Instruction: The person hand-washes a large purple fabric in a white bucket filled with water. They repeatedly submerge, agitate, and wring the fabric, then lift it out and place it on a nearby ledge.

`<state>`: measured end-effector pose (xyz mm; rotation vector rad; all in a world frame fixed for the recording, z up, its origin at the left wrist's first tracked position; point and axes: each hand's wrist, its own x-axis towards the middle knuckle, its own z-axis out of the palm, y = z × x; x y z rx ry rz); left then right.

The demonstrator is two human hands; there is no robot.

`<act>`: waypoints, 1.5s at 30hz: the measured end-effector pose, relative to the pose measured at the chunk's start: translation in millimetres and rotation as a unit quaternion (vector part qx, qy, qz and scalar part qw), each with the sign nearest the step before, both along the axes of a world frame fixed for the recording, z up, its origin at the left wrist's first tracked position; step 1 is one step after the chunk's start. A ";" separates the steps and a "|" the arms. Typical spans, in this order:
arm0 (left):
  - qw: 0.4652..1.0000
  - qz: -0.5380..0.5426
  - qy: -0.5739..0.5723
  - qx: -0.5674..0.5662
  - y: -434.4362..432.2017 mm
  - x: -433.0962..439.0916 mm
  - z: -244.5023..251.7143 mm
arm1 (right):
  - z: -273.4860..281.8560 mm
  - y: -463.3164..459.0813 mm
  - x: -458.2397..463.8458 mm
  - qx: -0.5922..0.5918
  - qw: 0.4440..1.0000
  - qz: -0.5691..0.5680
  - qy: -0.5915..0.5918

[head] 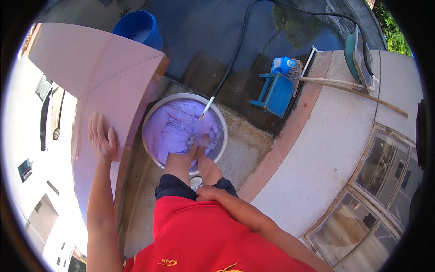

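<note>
My left hand lies palm down, fingers spread, on the pink-painted parapet at my left. Curled in front of my hips, my right hand grips the cloth of the dark shorts; its fingertips are hidden. Both my bare feet are inside a round metal basin, partly under water. Soaked purple fabric fills most of this basin. Over its far rim reaches the white end of a black hose, with water running out onto the fabric.
Beyond the step is a wet dark floor with a blue bucket. At the right stand a blue stool, a blue detergent bottle and a mop head. White pipes and a windowed wall flank the right side.
</note>
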<state>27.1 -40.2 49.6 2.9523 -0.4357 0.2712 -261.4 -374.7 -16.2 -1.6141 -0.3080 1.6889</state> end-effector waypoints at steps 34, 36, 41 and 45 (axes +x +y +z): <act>1.000 0.006 0.023 -0.017 19.2 -3.1 -9.2 | 22.3 127.3 27.8 -0.072 0.995 -0.023 -0.064; 0.999 0.003 0.024 -0.027 19.8 -3.3 -8.9 | 33.4 129.5 33.3 -0.088 0.995 -0.011 -0.055; 0.999 0.008 0.028 -0.044 19.1 -3.6 -8.4 | 44.8 127.8 38.5 -0.093 0.993 -0.006 -0.066; 0.999 0.006 0.018 -0.041 18.0 -2.0 -4.8 | 30.6 133.7 51.7 -0.047 0.994 0.024 -0.098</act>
